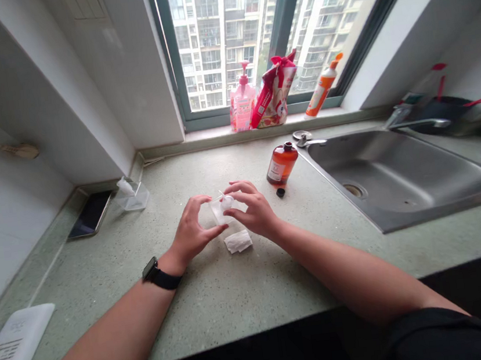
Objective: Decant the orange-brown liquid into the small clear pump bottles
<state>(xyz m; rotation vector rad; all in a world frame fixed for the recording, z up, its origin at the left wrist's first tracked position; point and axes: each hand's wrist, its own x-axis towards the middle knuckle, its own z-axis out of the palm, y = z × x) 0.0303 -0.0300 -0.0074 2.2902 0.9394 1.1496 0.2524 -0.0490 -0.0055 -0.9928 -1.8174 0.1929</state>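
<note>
My left hand [191, 224] is curved round a small clear square container [219, 213], thumb on its near side and fingers on its far side. With fingertips and thumb, my right hand [250, 205] grips a small white rounded piece [226, 202] with a thin tip, over the container. Whether that piece touches the container I cannot tell. A folded white tissue [238, 241] lies on the counter just below my hands. To the right stands an uncapped amber bottle [282, 164] with a white label, its black cap [280, 192] lying in front of it.
A second clear container [135, 197] with a white piece in it stands left, beside a dark phone [90, 215]. A steel sink [381, 221] is on the right. A pink pump bottle [242, 106], red pouch [274, 94] and orange bottle [321, 91] line the windowsill.
</note>
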